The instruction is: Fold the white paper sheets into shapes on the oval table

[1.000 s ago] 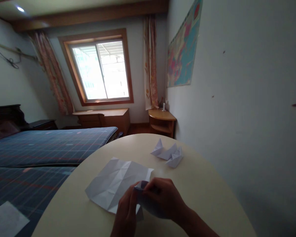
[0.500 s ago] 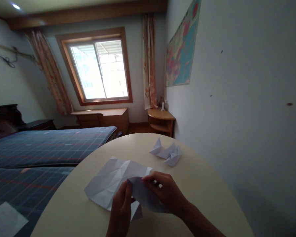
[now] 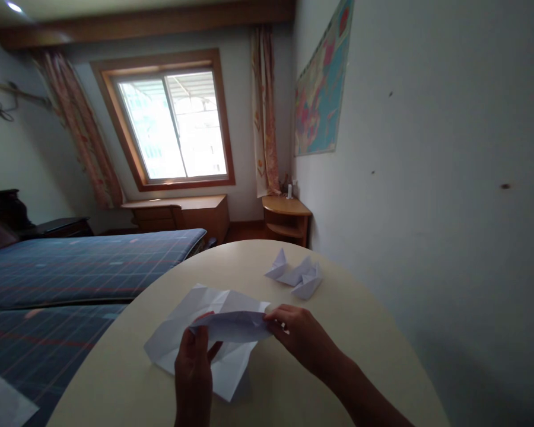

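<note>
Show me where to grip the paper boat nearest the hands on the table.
Pinch the nearest paper boat by its raised peak, coming from above on the side toward the right hand. The peak seems to stand clear of the table, while the low hull presses against the neighbouring boat.

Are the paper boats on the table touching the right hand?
No, the paper boats sit farther across the table, apart from the right hand.

The left hand (image 3: 193,376) hides part of the folded paper (image 3: 234,326), and the bottom edge cuts off its wrist. The sheet (image 3: 2,403) on the bed (image 3: 84,273) runs out of frame; the distant bottle (image 3: 289,191) is too small to identify.
</note>
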Demonstrator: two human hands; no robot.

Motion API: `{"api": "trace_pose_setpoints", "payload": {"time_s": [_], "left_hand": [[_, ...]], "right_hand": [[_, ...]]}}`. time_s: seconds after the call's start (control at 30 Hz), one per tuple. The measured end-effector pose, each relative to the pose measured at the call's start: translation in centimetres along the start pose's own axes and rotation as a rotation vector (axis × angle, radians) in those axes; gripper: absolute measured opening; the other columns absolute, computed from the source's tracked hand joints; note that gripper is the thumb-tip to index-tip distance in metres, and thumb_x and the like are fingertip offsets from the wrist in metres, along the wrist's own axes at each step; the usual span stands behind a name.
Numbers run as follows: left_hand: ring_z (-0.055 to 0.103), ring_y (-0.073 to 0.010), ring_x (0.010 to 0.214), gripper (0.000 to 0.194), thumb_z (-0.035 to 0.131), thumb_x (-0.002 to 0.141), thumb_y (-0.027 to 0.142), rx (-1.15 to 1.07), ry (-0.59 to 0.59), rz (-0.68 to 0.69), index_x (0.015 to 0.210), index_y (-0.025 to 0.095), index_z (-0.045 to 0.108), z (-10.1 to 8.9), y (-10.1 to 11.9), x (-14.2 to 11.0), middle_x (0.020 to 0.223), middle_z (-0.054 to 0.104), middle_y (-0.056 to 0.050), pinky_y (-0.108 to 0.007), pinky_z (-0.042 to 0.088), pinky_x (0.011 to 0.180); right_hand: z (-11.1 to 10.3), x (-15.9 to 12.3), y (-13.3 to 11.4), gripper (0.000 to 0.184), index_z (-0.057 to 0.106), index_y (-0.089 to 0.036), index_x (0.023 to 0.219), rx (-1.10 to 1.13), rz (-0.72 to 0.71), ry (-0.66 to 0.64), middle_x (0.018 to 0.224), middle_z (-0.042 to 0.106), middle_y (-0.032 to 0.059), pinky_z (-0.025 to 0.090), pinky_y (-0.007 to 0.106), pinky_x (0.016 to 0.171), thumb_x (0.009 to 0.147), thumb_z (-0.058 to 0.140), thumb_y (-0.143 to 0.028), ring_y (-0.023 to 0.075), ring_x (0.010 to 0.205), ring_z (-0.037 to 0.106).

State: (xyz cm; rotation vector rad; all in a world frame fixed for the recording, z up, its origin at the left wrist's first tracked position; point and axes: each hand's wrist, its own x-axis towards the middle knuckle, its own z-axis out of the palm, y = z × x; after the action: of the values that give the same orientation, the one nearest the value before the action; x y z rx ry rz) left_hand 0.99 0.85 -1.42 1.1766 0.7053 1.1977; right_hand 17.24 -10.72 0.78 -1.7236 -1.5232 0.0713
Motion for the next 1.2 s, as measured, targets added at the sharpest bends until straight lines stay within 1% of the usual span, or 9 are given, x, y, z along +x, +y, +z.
{"api": "trace_pose_setpoints", "payload": {"time_s": [0.07,0.27,0.4,0.5,0.67,0.87,1.0,1.1,1.2], "left_hand": [[0.052,-0.0192,0.103,0.038,0.055,0.078,0.051,0.025,-0.011,0.017,0.103,0.022,0.056,0.0,0.1,-0.2,0.108,0.056,-0.002,-0.022,0.053,0.073],[0.059,-0.0185,0.084,0.039,0.064,0.069,0.053,0.045,0.007,-0.075,0.087,0.019,0.056,-0.3,-0.8,0.6,0.088,0.059,-0.001,-0.028,0.055,0.069],[0.059,-0.0218,0.089,0.046,0.068,0.067,0.048,0.084,-0.001,-0.121,0.101,0.019,0.057,0.0,-0.6,1.2,0.106,0.059,-0.007,-0.024,0.053,0.061],[0.061,-0.0228,0.088,0.052,0.069,0.067,0.046,0.076,-0.012,-0.164,0.11,0.02,0.055,-0.1,-0.5,1.4,0.109,0.059,-0.008,-0.028,0.053,0.062],[0.061,-0.0229,0.088,0.043,0.066,0.071,0.046,0.011,-0.022,-0.276,0.101,0.017,0.059,-0.8,-1.4,1.9,0.102,0.062,-0.008,-0.032,0.055,0.065],[0.06,-0.0196,0.085,0.041,0.067,0.071,0.038,0.035,0.012,-0.31,0.108,0.025,0.056,-0.7,-1.2,2.0,0.111,0.058,-0.006,-0.03,0.054,0.058],[0.061,-0.0168,0.083,0.043,0.068,0.071,0.033,0.022,0.002,-0.299,0.111,0.028,0.054,-0.7,-0.9,2.1,0.11,0.058,-0.003,-0.026,0.053,0.057],[0.062,-0.0132,0.069,0.029,0.066,0.071,0.021,-0.109,0.04,-0.393,0.1,0.022,0.059,-0.8,-1.3,2.4,0.097,0.064,-0.002,-0.025,0.052,0.056],[0.064,-0.0141,0.063,0.019,0.061,0.074,0.014,-0.229,0.053,-0.434,0.093,0.017,0.06,-0.9,-1.5,2.8,0.082,0.067,-0.002,-0.025,0.052,0.055]], "right_hand": [[0.2,0.2,0.1,0.011,0.066,-0.019,0.085,-0.041,0.022,0.009,0.084,0.066,0.0025,0.044,0.024,0.068,0.084,0.055,-0.017,0.0143,0.074,0.061],[0.2,0.4,-0.2,0.008,0.062,-0.019,0.08,-0.02,-0.005,0.095,0.084,0.063,0.0022,0.044,0.024,0.07,0.084,0.058,-0.024,0.0138,0.075,0.059],[0.2,0.2,-0.6,0.012,0.06,-0.019,0.075,0.103,-0.026,0.099,0.086,0.062,0.0004,0.045,0.022,0.063,0.081,0.061,-0.03,0.011,0.07,0.057],[0.2,0.2,-0.7,0.018,0.059,-0.018,0.07,0.258,-0.001,0.127,0.085,0.063,0.0006,0.045,0.021,0.059,0.078,0.065,-0.034,0.0106,0.068,0.058],[0.1,0.4,-0.5,0.025,0.057,-0.016,0.064,0.468,0.027,0.115,0.081,0.064,0.0015,0.047,0.022,0.059,0.072,0.069,-0.036,0.0122,0.071,0.06],[0.5,0.3,0.2,0.019,0.06,-0.018,0.075,0.397,0.09,0.214,0.075,0.065,0.0005,0.05,0.023,0.062,0.08,0.061,-0.037,0.0126,0.069,0.062],[0.9,0.1,0.3,0.018,0.058,-0.02,0.084,0.375,0.012,0.242,0.085,0.067,0.0027,0.052,0.026,0.069,0.087,0.052,-0.036,0.0151,0.082,0.063],[1.0,-0.2,0.1,0.012,0.057,-0.021,0.089,0.321,-0.131,0.184,0.094,0.067,0.0056,0.049,0.031,0.08,0.089,0.05,-0.031,0.0172,0.1,0.059],[1.1,-0.4,-0.5,0.009,0.058,-0.022,0.091,0.203,-0.258,0.096,0.104,0.065,0.0067,0.044,0.034,0.089,0.089,0.05,-0.026,0.0166,0.108,0.054]]}}
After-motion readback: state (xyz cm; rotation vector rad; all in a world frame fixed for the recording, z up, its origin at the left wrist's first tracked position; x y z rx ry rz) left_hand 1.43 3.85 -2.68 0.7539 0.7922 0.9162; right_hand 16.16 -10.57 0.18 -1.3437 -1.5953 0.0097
